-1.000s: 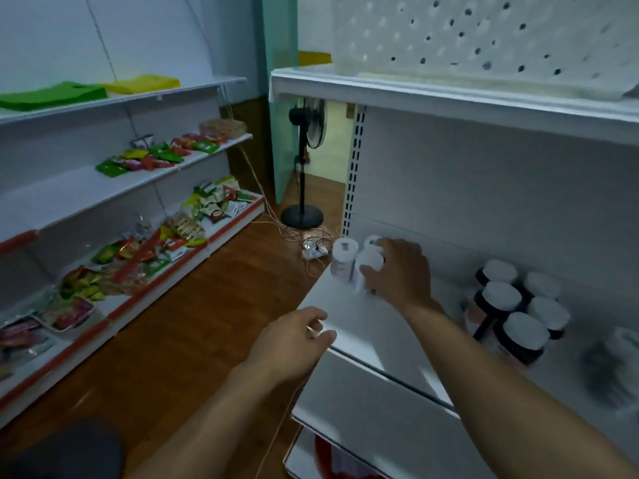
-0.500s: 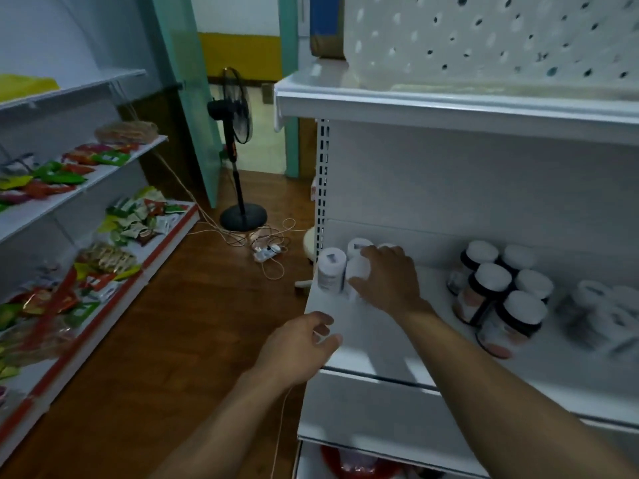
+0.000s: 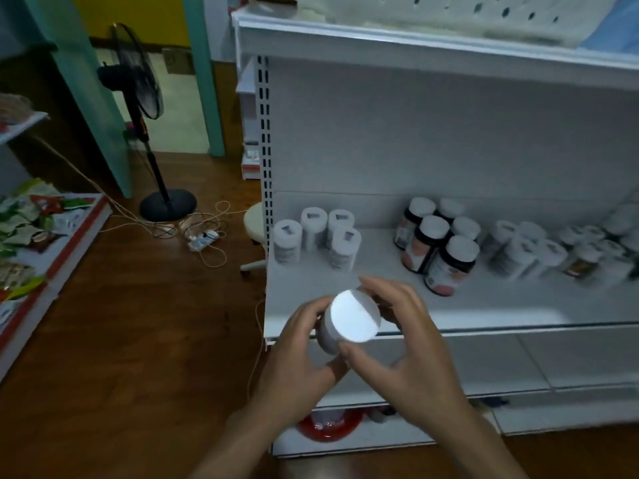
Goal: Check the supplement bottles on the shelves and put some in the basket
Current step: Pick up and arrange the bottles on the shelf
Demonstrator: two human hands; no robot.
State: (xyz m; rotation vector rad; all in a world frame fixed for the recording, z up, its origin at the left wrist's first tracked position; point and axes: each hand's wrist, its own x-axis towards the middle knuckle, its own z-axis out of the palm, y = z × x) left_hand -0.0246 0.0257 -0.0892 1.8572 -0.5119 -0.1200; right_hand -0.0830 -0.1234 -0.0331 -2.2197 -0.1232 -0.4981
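A white bottle (image 3: 349, 321) is held in the air by both hands, just in front of the front edge of the middle shelf (image 3: 380, 271) near its left corner. It is tipped so that one flat round end faces the camera. The left hand (image 3: 297, 361) curls round the bottle's left side and underside. The right hand (image 3: 408, 344) grips it from the right, with its fingers (image 3: 383, 288) bent over the far side and its thumb against the near rim. The two hands meet beneath the bottle.

On the shelf behind, four white bottles (image 3: 345, 250) stand upright in a tight cluster at the left end, each with a small dark sticker on its cap. Well apart from them, about the middle of the shelf, dark bottles (image 3: 446, 261) with white caps stand packed together. Toward the right edge are more pale bottles (image 3: 518, 250), too blurred to tell apart. The upper shelf (image 3: 415, 39) carries a pale sheet (image 3: 449, 12) dotted with dark holes.

Below the lower shelf something red (image 3: 328, 425) and rounded shows; it is mostly hidden and I cannot tell what it is.

To the left is a wooden floor (image 3: 138, 340). A standing fan (image 3: 138, 91) is on it, with a tangle of cables (image 3: 204, 233) near its base and a round stool (image 3: 254, 221) just beside the shelf's left upright. At the far left edge a low rack (image 3: 69, 236) holds coloured packets (image 3: 31, 216)
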